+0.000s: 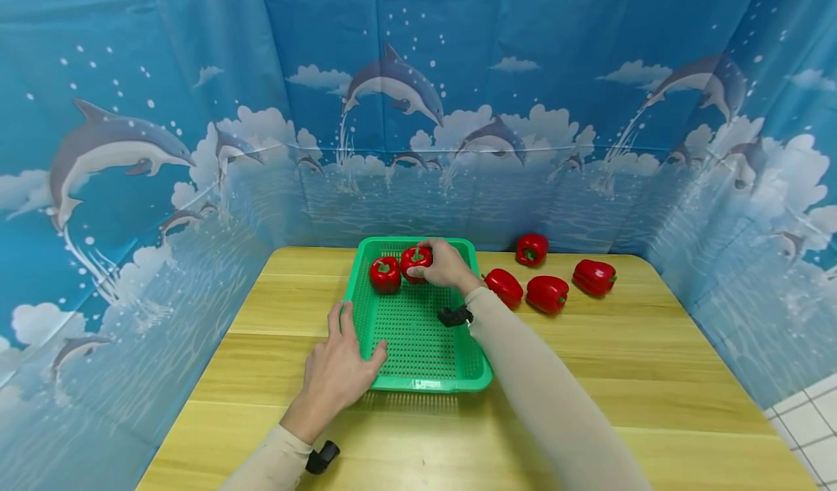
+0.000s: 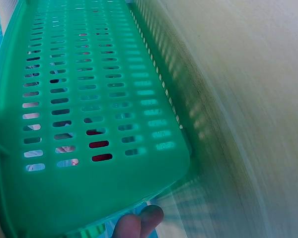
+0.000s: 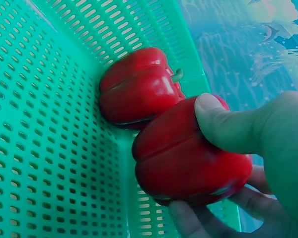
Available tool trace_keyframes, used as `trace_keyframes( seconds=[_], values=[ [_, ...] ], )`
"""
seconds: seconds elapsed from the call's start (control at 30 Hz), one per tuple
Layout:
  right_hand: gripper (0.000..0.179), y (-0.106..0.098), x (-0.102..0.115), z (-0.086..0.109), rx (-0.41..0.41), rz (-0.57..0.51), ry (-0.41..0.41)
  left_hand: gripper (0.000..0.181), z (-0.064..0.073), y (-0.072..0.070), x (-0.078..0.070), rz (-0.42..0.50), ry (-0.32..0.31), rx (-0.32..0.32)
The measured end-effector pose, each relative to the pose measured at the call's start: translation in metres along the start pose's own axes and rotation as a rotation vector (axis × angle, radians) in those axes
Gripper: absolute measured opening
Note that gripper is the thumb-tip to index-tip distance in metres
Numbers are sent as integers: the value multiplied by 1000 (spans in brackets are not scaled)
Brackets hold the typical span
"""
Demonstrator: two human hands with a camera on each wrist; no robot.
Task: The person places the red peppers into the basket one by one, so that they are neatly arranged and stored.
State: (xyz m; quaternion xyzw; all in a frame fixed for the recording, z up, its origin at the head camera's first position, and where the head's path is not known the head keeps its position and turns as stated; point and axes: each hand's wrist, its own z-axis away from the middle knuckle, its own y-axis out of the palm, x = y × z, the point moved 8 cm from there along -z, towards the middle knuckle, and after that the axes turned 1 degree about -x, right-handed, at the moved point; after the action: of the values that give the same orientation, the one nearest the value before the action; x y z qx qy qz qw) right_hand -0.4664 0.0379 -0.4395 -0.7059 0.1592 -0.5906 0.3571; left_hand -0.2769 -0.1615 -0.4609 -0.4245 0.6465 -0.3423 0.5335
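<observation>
A green plastic basket (image 1: 418, 384) with perforated walls stands on the wooden table. Inside its far end, my right hand (image 1: 445, 264) grips a red bell pepper (image 1: 413, 257), thumb on one side and fingers round the other. Just left of it sits a second red bell pepper (image 1: 385, 276); the two look in contact in the right wrist view, where the held pepper (image 3: 184, 153) partly covers its neighbour (image 3: 136, 89). My left hand (image 1: 340, 367) rests at the basket's left rim with fingers extended and thumb over the inside. Its fingertips (image 2: 151, 215) show beside the basket's outer wall.
Right of the basket lie several more red bell peppers, among them one near the back edge (image 1: 532, 249) and one farthest right (image 1: 594, 277). A blue dolphin-print curtain (image 1: 418, 186) hangs behind and along both sides of the table (image 1: 654, 418).
</observation>
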Motion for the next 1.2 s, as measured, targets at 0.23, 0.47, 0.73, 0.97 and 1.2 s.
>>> trace_keyframes(
  seconds=[0.23, 0.47, 0.73, 0.97, 1.2],
  values=[
    [70, 3, -5, -3, 18, -1, 42, 101, -1, 1, 0, -1, -1, -7],
    [69, 6, -8, -5, 36, 22, 63, 101, -2, 1, -1, -4, 6, -20],
    [64, 12, -11, -5, 89, 48, 77, 100, -2, 1, 0, 0, 4, -14],
    [68, 12, -11, -6, 88, 55, 83, 101, -2, 0, 1, -3, 5, -10],
    [71, 4, -11, 1, 59, 39, 67, 101, -2, 2, 1, 0, 1, -2]
  ],
)
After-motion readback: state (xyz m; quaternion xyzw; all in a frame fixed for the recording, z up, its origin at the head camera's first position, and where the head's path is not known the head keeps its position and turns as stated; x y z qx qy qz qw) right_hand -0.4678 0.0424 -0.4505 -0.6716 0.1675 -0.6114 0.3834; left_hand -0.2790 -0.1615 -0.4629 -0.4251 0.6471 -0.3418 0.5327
